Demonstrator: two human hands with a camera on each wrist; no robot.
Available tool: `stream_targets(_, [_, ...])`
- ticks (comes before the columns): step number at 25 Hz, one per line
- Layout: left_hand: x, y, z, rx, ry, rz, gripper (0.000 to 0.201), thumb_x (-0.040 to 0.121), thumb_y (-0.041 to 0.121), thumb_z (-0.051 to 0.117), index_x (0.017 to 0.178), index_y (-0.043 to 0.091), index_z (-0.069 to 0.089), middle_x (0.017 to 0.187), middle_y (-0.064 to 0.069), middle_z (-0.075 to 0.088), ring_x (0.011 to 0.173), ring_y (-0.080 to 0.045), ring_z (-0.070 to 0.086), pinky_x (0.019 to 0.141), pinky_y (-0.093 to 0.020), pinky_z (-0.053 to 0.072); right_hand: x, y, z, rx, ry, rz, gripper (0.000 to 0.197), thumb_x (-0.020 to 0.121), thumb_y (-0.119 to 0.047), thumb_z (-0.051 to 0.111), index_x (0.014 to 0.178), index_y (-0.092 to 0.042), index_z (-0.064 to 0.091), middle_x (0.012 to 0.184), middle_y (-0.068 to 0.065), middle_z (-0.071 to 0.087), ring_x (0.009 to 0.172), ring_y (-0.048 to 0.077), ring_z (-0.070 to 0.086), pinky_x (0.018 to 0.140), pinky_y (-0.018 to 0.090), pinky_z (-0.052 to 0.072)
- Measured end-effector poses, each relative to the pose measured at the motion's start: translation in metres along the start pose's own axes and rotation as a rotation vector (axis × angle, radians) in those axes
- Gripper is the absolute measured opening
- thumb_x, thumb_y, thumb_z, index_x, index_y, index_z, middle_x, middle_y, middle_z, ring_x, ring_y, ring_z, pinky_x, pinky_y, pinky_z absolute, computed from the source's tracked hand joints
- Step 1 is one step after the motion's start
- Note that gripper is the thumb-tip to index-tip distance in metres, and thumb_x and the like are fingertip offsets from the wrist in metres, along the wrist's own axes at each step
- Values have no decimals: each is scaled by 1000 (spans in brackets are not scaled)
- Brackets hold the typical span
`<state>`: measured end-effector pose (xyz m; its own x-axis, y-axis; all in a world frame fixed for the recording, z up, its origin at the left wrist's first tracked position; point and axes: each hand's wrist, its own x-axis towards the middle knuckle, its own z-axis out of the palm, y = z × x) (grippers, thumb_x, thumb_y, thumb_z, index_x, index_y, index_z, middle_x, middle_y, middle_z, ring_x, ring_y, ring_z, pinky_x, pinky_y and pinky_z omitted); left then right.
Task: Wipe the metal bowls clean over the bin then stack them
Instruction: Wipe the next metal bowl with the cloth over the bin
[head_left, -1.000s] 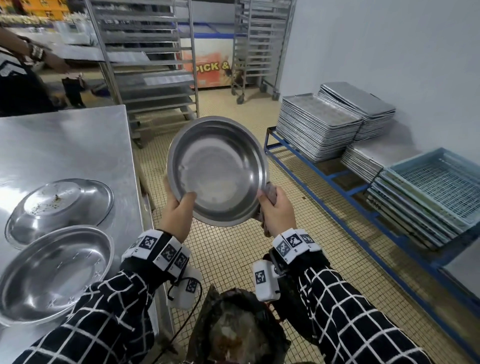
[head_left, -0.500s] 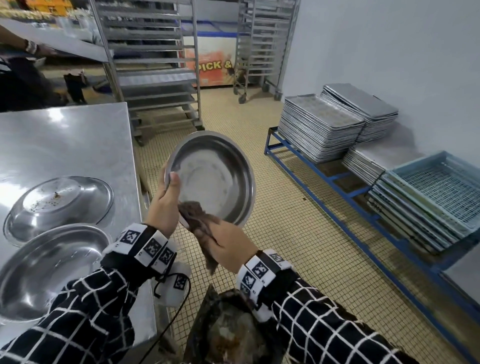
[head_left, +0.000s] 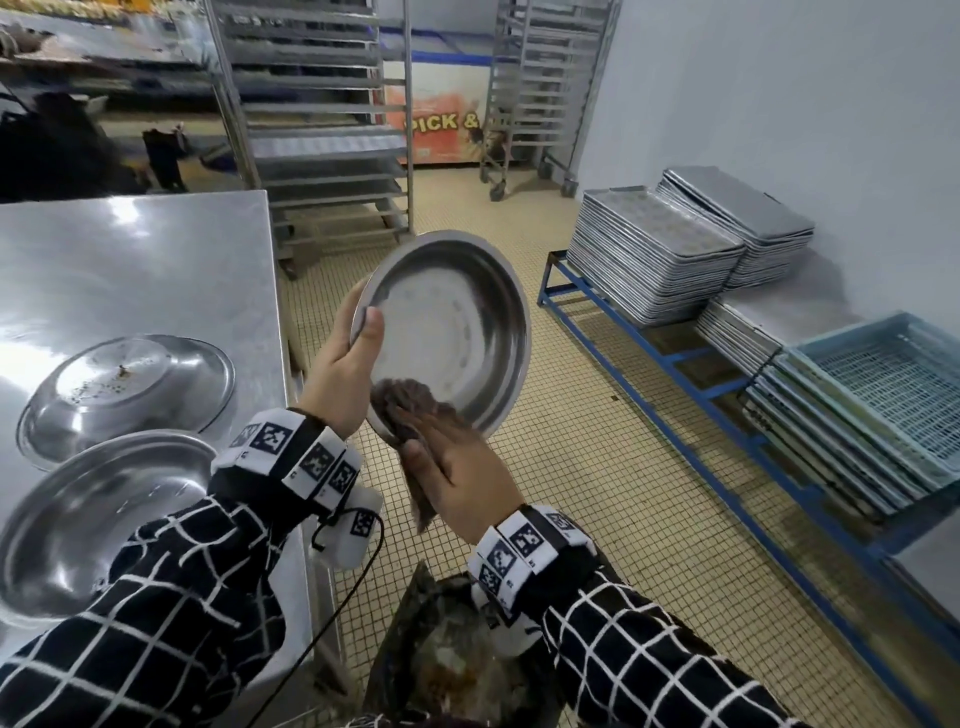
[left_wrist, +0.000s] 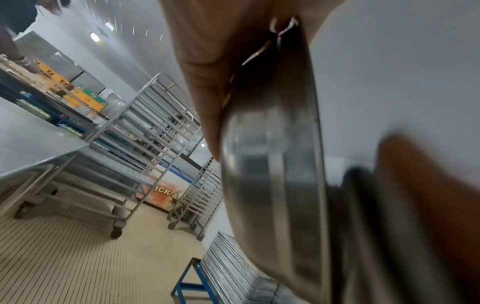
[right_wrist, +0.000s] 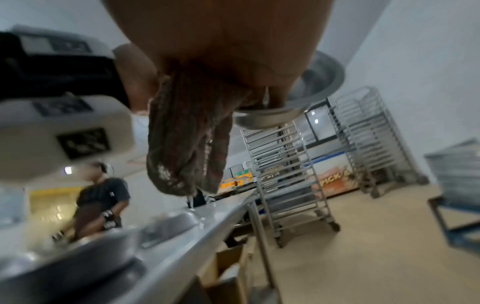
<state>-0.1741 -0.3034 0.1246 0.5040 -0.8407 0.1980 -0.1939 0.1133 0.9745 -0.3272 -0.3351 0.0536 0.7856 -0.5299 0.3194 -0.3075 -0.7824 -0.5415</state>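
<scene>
bowl (head_left: 452, 332) held up tilted on edge, open side toward the camera, above the tiled floor (head_left: 597, 493) and above the bin (head_left: 457, 660) at the bottom of the head view. gripped at its left rim by the left hand (head_left: 345, 371) — thumb (head_left: 370, 327) hooked over the rim onto the inside, fingers behind the bowl, hidden in the head view; in the left wrist view (left_wrist: 233, 67) the rim wedged deep between thumb and fingers, pinched there. pressed against the lower inside wall of the bowl by the right hand (head_left: 460, 475): a dark brown cloth (head_left: 405, 402), bunched under the fingers, its loose end hanging down past the palm (right_wrist: 187, 131). right fingers laid fairly straight and close together over the cloth, fingertips lost in blur, thumb not clearly made out. checked black-and-white sleeves (head_left: 166, 613) and tagged wristbands (head_left: 291, 457) on both arms. left of the hands, a steel table (head_left: 130, 260) with two more bowls — a near one (head_left: 93, 519) open side up, a far one (head_left: 124, 389) beside it, specked with crumbs, which way up hard to tell. along the right wall, a blue rack (head_left: 675, 364) stacked with metal trays (head_left: 654, 254) and pale blue crates (head_left: 893, 384). tall wheeled tray racks (head_left: 322, 130) at the back, and a sign reading "pick &" (head_left: 441, 122). another person (right_wrist: 101, 197) standing beyond the table, seen blurred in the right wrist view.
</scene>
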Motion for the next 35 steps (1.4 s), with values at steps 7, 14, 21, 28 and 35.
stream_targets(7, [-7, -6, -5, 17, -101, -64, 38, 99, 43, 33, 135, 33, 42, 120, 24, 54, 102, 23, 49, 89, -3, 39, 7, 71, -36, -404, 68, 362, 55, 100, -49, 10, 149, -31, -9, 157, -10, -10, 145, 19, -16, 118, 50, 9])
stream_targets(14, [-7, -10, -17, -141, -159, -238, 41, 90, 59, 46, 121, 37, 60, 111, -7, 70, 107, -36, 64, 95, -46, 49, 34, 53, -85, 135, 316, 463, 38, 96, -35, 52, 131, -23, 49, 103, -14, 57, 82, -6, 50, 79, 19, 43])
stream_targets(21, [-20, -16, -15, -90, -29, 24, 74, 81, 35, 64, 139, 38, 17, 133, -8, 48, 112, -15, 61, 90, -28, 53, 26, 41, -56, 529, 611, 691, 5, 93, -16, 58, 93, -11, 59, 83, -2, 63, 73, 10, 61, 59, 18, 48])
stream_targets(28, [-27, -22, -6, -78, 110, -53, 69, 87, 31, 49, 149, 25, 18, 131, -3, 50, 117, -17, 51, 99, -30, 40, 21, 25, -49, 598, 506, 707, 21, 98, -36, 46, 105, -20, 58, 92, -6, 64, 84, 5, 60, 64, 17, 43])
stream_targets(35, [-28, -28, -15, -7, 91, -60, 42, 101, 15, 40, 142, 24, 31, 111, 2, 57, 91, 6, 57, 68, -2, 43, 17, 26, -41, 355, 403, 591, 31, 93, -34, 55, 120, -18, 56, 113, -1, 55, 95, 4, 57, 91, 32, 53])
